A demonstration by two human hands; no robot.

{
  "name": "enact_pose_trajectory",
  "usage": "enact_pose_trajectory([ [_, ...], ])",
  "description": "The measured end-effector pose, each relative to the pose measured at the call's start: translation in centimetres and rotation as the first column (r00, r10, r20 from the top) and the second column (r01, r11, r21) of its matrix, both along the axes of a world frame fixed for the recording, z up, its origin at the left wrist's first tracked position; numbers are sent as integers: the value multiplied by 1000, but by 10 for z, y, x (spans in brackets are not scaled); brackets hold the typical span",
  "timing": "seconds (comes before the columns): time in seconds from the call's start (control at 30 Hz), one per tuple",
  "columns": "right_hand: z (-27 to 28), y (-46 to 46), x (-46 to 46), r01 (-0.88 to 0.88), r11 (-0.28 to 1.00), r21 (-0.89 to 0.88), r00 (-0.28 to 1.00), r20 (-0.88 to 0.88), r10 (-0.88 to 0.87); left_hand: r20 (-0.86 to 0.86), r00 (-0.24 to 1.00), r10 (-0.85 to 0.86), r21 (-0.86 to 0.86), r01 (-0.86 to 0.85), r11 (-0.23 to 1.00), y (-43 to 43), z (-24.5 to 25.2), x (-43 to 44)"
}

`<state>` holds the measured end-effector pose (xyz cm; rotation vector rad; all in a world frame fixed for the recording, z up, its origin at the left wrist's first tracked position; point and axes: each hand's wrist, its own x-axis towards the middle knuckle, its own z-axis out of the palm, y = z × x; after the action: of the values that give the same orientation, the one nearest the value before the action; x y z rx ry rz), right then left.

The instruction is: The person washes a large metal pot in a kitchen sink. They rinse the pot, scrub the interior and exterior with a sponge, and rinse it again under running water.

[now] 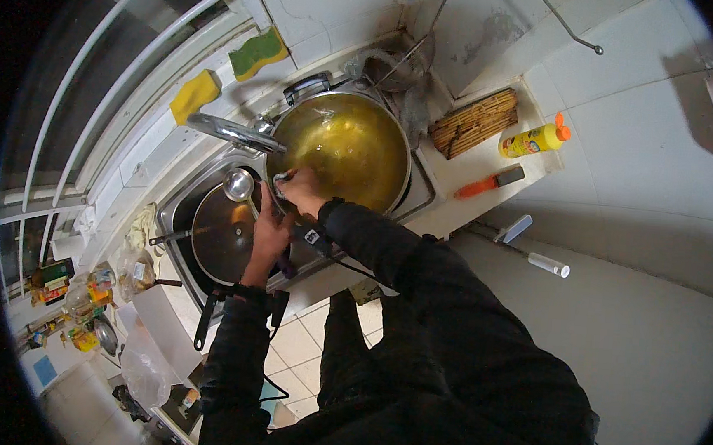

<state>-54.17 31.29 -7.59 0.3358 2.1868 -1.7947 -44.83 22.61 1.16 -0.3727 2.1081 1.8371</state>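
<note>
My left hand (269, 235) is closed around the handle of a metal ladle (239, 184), whose bowl points away from me over the left sink basin. Close beside it, my right hand (301, 192) pinches a small greyish-white scrubber or cloth (282, 183), mostly hidden by the fingers. That hand is at the near left rim of a wide metal pan (350, 141) with a golden-looking inside. Wet glints show in the pan. The chrome faucet (235, 132) reaches over its left rim. A dark round pan or lid (224, 247) lies in the left basin.
A yellow sponge (195, 96) and a green-yellow sponge (259, 54) rest on the ledge. On the right counter are a bamboo mat (475, 122), a yellow bottle (533, 140) and an orange brush (489, 182). A black handle (205, 323) overhangs the sink's front edge.
</note>
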Motion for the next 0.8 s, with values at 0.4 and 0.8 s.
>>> enact_pose_trajectory([
  [0.4, -48, -14, -106, 529, 846, -66, 763, -400, -508, -26, 1000, 5, -134, -8, 991, 5, 10, 0],
  [0.8, -86, -36, -80, 143, 966, 215, 777, -629, 25, 54, 996, -66, -201, 76, 977, 2, 18, -6],
])
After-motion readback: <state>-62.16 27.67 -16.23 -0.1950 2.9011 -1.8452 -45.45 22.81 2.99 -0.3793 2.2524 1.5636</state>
